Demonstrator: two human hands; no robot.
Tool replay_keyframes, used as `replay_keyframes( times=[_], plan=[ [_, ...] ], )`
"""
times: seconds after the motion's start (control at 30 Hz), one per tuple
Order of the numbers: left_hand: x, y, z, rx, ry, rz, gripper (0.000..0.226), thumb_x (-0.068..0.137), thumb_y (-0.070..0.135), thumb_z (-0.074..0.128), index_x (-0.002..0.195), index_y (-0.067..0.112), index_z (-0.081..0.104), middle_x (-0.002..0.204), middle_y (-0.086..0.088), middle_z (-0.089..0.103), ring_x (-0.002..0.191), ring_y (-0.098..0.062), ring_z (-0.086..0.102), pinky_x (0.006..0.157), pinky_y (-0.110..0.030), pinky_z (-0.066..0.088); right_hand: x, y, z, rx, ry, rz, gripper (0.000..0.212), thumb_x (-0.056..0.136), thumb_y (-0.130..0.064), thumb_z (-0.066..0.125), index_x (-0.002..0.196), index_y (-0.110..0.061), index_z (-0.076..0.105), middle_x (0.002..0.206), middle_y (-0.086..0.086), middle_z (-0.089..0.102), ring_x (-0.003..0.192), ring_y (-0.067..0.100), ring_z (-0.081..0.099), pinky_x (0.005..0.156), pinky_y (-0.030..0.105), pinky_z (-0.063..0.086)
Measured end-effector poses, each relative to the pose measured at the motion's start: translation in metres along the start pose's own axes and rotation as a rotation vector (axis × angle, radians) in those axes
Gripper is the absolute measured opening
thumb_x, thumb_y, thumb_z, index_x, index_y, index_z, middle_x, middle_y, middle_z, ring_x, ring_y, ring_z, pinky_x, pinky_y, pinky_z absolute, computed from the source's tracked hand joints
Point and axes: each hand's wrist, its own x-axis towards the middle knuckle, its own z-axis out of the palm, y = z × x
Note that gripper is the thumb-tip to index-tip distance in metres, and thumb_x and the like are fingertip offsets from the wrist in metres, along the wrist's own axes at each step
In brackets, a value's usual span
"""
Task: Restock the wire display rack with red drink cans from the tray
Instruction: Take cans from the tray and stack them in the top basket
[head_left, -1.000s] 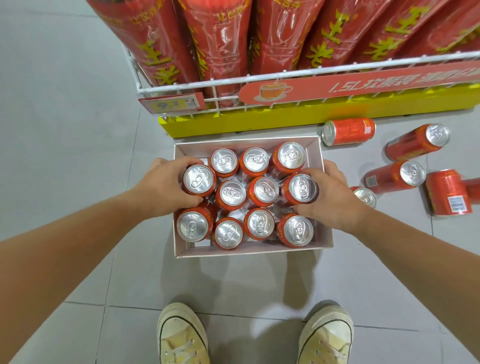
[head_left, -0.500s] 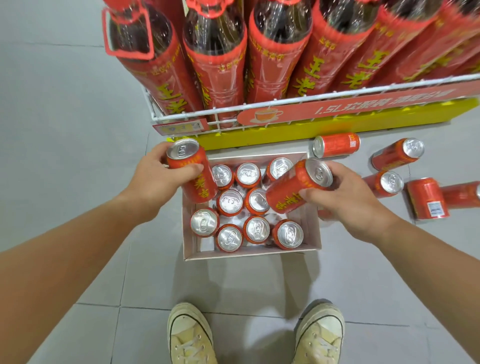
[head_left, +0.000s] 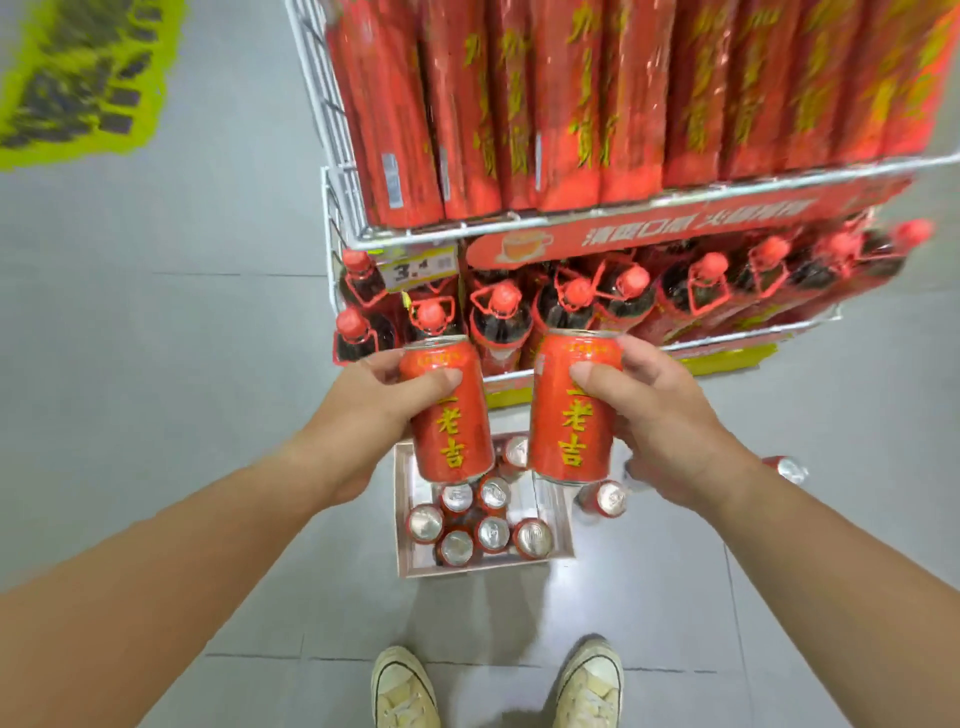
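Observation:
My left hand (head_left: 363, 415) grips a red drink can (head_left: 449, 415) upright, with yellow characters facing me. My right hand (head_left: 660, 415) holds a second red can (head_left: 574, 410) the same way, just beside the first. Both cans hang in front of the white wire display rack (head_left: 519, 221), level with its lower shelf of red-capped bottles (head_left: 501, 317). Below them on the floor lies the cardboard tray (head_left: 408, 566) with several more cans (head_left: 457, 545) standing in it.
The rack's upper shelf is packed with tall red packs (head_left: 571, 104). Loose cans (head_left: 605, 499) lie on the grey tile floor right of the tray, another (head_left: 787, 467) farther right. A yellow-green crate (head_left: 78, 78) sits far left. My shoes (head_left: 405, 686) stand below the tray.
Both hands have lifted a can each out of the tray and raised them upright in front of the rack. My view has tilted up, showing the rack's upper shelf.

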Motion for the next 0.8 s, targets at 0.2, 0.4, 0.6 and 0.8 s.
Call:
replay_keyframes(
  times=[0.2, 0.4, 0.6, 0.8],
  plan=[
    [-0.069, 0.181, 0.019, 0.085, -0.019, 0.098, 0.016, 0.080, 0.018, 0.080, 0.095, 0.014, 0.074, 0.081, 0.004, 0.076, 0.070, -0.010, 0.071, 0.058, -0.023, 0.056, -0.057, -0.170, 0.015, -0.039, 0.107, -0.127, 0.015, 0.084, -0.014, 0.073, 0.100, -0.016, 0.072, 0.081, -0.006, 0.074, 0.072, 0.008, 0.067, 0.063, 0.023, 0.054],
    [-0.148, 0.368, 0.029, 0.107, -0.015, 0.267, 0.008, 0.086, 0.020, 0.074, 0.092, 0.014, 0.074, 0.080, 0.004, 0.076, 0.071, -0.010, 0.072, 0.063, -0.026, 0.058, -0.113, -0.353, 0.035, -0.040, 0.147, -0.277, 0.031, 0.075, -0.029, 0.073, 0.103, -0.016, 0.072, 0.089, -0.003, 0.076, 0.080, 0.011, 0.070, 0.070, 0.030, 0.058],
    [-0.220, 0.516, 0.041, 0.119, -0.069, 0.437, 0.012, 0.086, 0.018, 0.074, 0.095, 0.011, 0.074, 0.075, 0.005, 0.075, 0.064, -0.007, 0.069, 0.057, -0.021, 0.054, -0.164, -0.494, 0.057, -0.037, 0.195, -0.420, 0.041, 0.066, -0.033, 0.076, 0.103, -0.015, 0.068, 0.088, -0.003, 0.076, 0.077, 0.008, 0.071, 0.068, 0.028, 0.055],
    [-0.263, 0.625, 0.050, 0.145, -0.041, 0.573, 0.005, 0.087, 0.017, 0.075, 0.085, 0.013, 0.073, 0.068, 0.006, 0.074, 0.058, -0.005, 0.068, 0.057, -0.022, 0.052, -0.192, -0.594, 0.066, 0.025, 0.218, -0.523, 0.034, 0.074, -0.019, 0.084, 0.100, -0.014, 0.063, 0.090, 0.004, 0.076, 0.083, 0.016, 0.069, 0.076, 0.036, 0.056]
  ],
)
